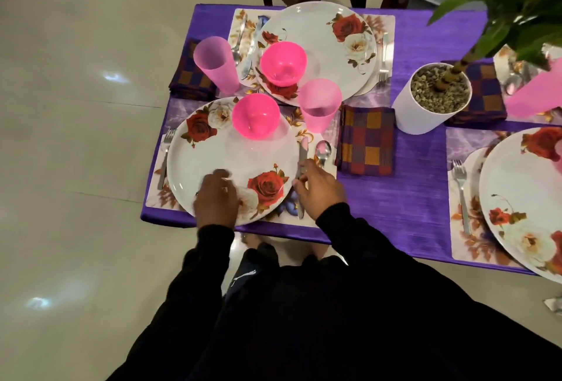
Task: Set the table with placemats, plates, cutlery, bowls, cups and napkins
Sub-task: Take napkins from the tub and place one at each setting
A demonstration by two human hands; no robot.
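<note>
A: Your table (pixel 395 195), under a purple cloth, stands on a pale tiled floor. Where's the near setting?

B: At the table's near left corner: a floral placemat (pixel 158 201) carries the rose plate (pixel 213 155), and a pink bowl (pixel 255 117) sits on the plate's far side.

A: And your hands?

B: Your left hand (pixel 216 198) rests on the plate's near rim, fingers blurred; I cannot tell their spread. Your right hand (pixel 319 186) pinches the knife (pixel 301 161) just beside the plate, a spoon (pixel 322 151) next to it.
</note>
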